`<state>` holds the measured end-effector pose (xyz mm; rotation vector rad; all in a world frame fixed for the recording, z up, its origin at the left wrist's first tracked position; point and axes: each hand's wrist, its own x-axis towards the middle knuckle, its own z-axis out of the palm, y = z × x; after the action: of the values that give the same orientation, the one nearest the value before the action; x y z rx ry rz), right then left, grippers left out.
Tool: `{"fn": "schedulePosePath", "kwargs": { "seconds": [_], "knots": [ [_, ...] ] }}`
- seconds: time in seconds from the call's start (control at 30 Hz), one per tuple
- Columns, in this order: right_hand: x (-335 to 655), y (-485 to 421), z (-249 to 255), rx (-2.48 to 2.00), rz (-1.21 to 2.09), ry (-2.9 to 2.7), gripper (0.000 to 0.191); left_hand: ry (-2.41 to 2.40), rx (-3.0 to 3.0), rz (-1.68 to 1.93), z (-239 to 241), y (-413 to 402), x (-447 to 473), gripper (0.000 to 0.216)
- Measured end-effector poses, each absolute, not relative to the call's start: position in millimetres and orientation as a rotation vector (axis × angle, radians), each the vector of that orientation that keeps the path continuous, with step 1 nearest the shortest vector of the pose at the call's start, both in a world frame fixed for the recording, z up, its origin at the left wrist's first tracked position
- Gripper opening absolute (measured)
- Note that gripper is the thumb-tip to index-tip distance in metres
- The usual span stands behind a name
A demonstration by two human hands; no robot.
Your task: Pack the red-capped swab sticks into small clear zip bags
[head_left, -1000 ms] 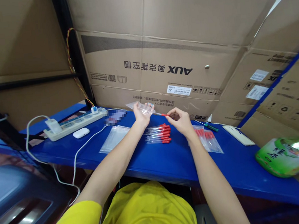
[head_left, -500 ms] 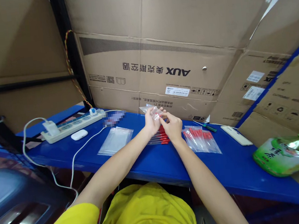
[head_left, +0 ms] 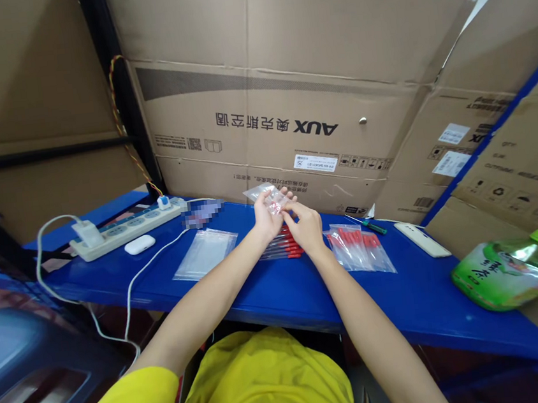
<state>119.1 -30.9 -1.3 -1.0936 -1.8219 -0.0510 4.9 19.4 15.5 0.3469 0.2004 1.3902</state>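
Note:
A clear plastic bag (head_left: pixel 272 196) with something red inside lies across the palm of my left hand (head_left: pixel 265 218), whose fingers curl behind it. My right hand (head_left: pixel 304 223) pinches the bag's near edge between thumb and fingers. Below both hands, a row of red-capped pens (head_left: pixel 283 247) lies on the blue table, partly covered by my hands. To the right are filled clear bags (head_left: pixel 358 250) with red ends showing. On the left sits a stack of empty clear bags (head_left: pixel 206 253).
A power strip (head_left: pixel 130 230) with plugs and a white earbud case (head_left: pixel 139 244) stand at the left. A green screwdriver (head_left: pixel 372 225), a pale phone (head_left: pixel 422 239) and a green-labelled bottle (head_left: pixel 507 272) lie right. Cardboard (head_left: pixel 219 91) walls the back of the blue table (head_left: pixel 279 296).
My left fingers have opened out a little, and more of the bag shows across the palm. My right hand stays at the bag's edge. The whole view has shifted slightly.

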Motion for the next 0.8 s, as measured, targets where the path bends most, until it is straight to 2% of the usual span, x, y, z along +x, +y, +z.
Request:
{"fn": "schedulePosePath", "kwargs": {
  "seconds": [0.17,0.33,0.43,0.63,0.8],
  "knots": [
    [132,-27,6,-1.019,-0.02,-1.899,0.027,0.211,0.268,1.501,21,25,-9,0.012],
    [160,-18,9,-1.254,0.002,-2.082,0.02,0.278,0.195,1.577,22,36,-28,0.008],
    [177,-14,7,-1.39,0.146,-2.201,0.017,0.291,0.16,1.606,23,41,-36,0.007],
    [191,-9,2,-1.506,0.515,-2.197,0.025,0.284,0.151,1.609,24,46,-41,0.005],
    [191,-6,0,-1.41,0.553,-2.14,0.023,0.281,0.177,1.585,25,43,-37,0.006]
  ]
}}
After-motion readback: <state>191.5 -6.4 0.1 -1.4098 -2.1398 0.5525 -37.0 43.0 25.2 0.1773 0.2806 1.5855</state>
